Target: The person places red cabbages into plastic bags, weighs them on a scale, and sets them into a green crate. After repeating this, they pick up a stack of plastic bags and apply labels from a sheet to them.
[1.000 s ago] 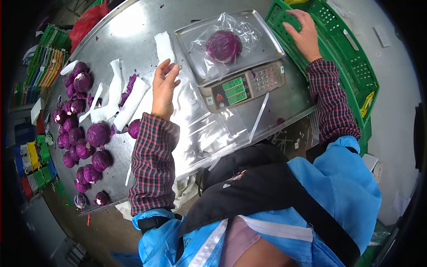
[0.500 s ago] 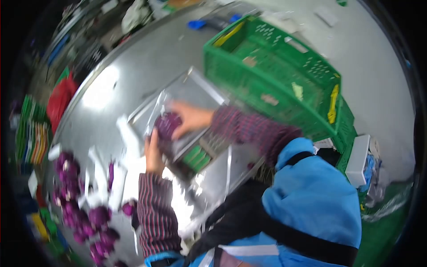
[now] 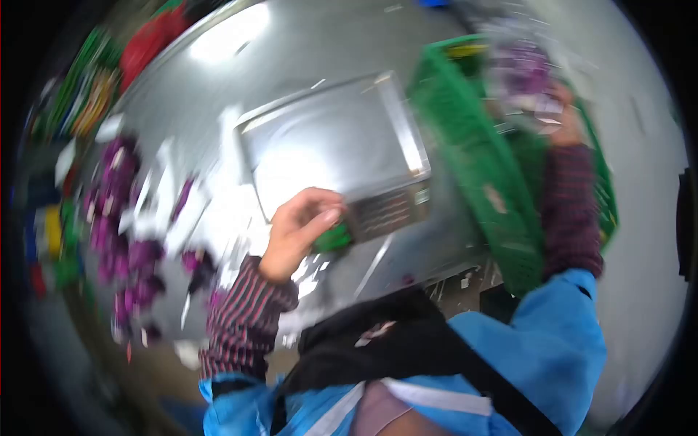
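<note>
The view is motion-blurred. My right hand (image 3: 563, 120) is raised over the green crate (image 3: 472, 174) and grips a clear plastic bag holding a purple cabbage (image 3: 525, 69). My left hand (image 3: 302, 229) hovers at the front left corner of the weighing scale (image 3: 334, 145), fingers curled, near the green display. I cannot make out anything in it. The scale's steel pan is bare.
Several purple cabbages (image 3: 120, 218) and white paper strips (image 3: 182, 211) lie on the left part of the steel table (image 3: 240, 65). Clear plastic sheets lie on the table in front of the scale. A red bag (image 3: 149, 40) sits at the table's far left edge.
The bagged cabbage has left the scale pan: both hands took hold of it, then my right hand carried it up and right over the green crate. My left hand dropped back to the scale's front.
</note>
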